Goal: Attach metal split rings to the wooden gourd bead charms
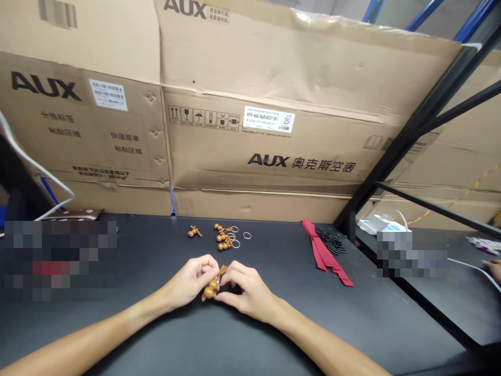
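Note:
My left hand [190,282] and my right hand [246,290] meet at the middle of the black table [274,334]. Between their fingertips they hold a small wooden gourd charm [210,289] with an orange cord. A metal key ring [217,282] is partly hidden by my fingers at its top. Farther ahead lies a cluster of similar gourd charms [223,237] tangled with rings. To its left rests a small wooden bead charm [194,232], and a loose metal ring [247,235] lies to its right.
Red ribbons [323,250] and a heap of small black pieces [332,241] lie on the table to the right. Large AUX cardboard boxes [274,156] stand along the far edge. A black metal frame [407,136] rises at right, beyond which another person's hand [493,270] rests on a separate surface.

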Demonstrator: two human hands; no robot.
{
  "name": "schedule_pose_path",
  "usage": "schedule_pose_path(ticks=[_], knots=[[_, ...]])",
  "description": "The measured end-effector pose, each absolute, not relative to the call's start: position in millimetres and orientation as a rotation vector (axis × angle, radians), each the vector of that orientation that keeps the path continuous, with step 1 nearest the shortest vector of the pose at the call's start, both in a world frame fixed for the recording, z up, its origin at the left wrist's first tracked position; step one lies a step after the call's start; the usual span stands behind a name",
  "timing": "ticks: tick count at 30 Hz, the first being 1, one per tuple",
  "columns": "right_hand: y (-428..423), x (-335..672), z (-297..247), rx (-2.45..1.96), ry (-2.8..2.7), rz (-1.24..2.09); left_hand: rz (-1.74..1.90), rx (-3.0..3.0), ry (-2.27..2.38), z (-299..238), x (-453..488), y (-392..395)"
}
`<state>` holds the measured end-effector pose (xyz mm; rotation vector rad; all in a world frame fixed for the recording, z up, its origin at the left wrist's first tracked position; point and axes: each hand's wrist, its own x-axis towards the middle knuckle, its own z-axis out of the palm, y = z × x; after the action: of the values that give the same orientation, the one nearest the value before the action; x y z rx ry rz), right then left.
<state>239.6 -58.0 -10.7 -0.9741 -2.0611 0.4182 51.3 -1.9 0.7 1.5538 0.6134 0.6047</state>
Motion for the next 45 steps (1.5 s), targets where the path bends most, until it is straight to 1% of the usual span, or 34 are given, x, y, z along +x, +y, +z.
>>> schedule_pose_path(ticks=[9, 12, 14, 21, 26, 33, 38, 45], knots=[[-58, 240, -9, -0.879, -2.258, -0.172, 0.519, 1.454, 0.598, 3, 51, 1], [-59, 240, -9, -0.852, -2.307, -0.259, 0.521, 1.455, 0.594, 1, 51, 2], [-59, 239, -10, -0.853, -2.315, -0.203, 0.54, 1.471, 0.597, 0, 51, 3], [-59, 239, -10, -1.021, -2.148, 0.339, 0.66, 1.628, 0.612, -1, 51, -1], [-57, 238, -10, -1.112, -2.056, 0.498, 0.718, 1.764, 0.644, 0, 50, -6], [-57, 237, -10, -1.193, -2.005, 0.567, 0.671, 1.945, 0.637, 0, 49, -5], [-56, 240, -8, -1.123, -2.041, 0.549, 0.591, 1.756, 0.64, 0, 48, 1], [-56, 242, -12, -1.027, -2.172, 0.301, 0.545, 1.562, 0.621, 3, 47, 5]])
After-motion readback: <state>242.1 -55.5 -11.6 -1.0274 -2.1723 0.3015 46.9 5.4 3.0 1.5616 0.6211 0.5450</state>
